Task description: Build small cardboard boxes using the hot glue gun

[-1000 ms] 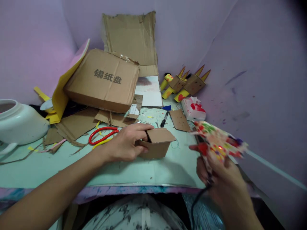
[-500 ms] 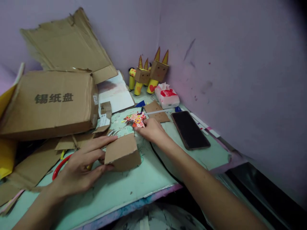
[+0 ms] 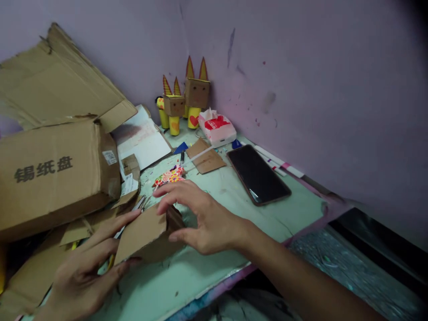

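Note:
A small folded cardboard box [image 3: 143, 232] is tilted over the pale green table [image 3: 207, 276]. My left hand [image 3: 90, 263] grips its left side, thumb below and fingers along the top edge. At the box's right end my right hand [image 3: 200, 218] is curved with thumb and fingers apart; the fingertips are at the box's edge, and whether they touch it is unclear. Just beyond my right hand lies a flowery patterned paper piece [image 3: 170, 175].
A large cardboard box [image 3: 60, 174] and cardboard scraps fill the left. Farther back stand two cardboard animal figures [image 3: 197, 91], a tissue pack [image 3: 217, 128] and a flat cardboard piece [image 3: 205, 156]. A phone [image 3: 259, 174] lies at the right.
My right hand has left the flowery paper and come to the small box's right end, its fingers now apart. My left hand still holds the box. The view has shifted to the right.

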Motion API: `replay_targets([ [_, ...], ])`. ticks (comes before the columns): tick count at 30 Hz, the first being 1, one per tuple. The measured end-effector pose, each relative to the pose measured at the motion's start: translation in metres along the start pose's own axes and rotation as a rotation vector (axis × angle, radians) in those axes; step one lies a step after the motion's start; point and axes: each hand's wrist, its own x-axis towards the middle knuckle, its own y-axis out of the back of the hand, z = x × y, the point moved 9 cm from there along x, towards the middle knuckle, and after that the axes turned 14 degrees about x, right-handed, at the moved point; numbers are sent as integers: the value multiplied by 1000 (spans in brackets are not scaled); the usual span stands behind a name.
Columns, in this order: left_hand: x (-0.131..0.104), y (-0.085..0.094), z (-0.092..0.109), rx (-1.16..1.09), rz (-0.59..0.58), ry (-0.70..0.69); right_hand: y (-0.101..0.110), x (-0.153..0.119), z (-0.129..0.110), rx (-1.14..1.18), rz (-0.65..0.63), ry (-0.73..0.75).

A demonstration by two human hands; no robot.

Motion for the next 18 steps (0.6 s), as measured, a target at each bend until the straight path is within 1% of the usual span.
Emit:
replay_targets([
  [3, 1, 1, 0, 21, 15, -1, -2, 1, -3, -35, -5, 74],
  [8, 1, 3, -1, 40, 50, 6, -3, -2, -7, -82, 24, 136],
  [10, 3, 4, 0, 81, 41, -54, -2, -4, -9, -119, 51, 148],
  [13, 3, -2, 5, 156, -57, -240, -2, -6, -8, -157, 71, 141],
  [14, 2, -3, 6, 172, -73, -285, -2, -7, -7, -166, 75, 140],
  [16, 2, -3, 4, 179, -65, -290, -3, -8, -8, -190, 79, 141],
  [18, 1, -2, 2, 151, -36, -241, -3, -10, -10, -229, 85, 139],
])
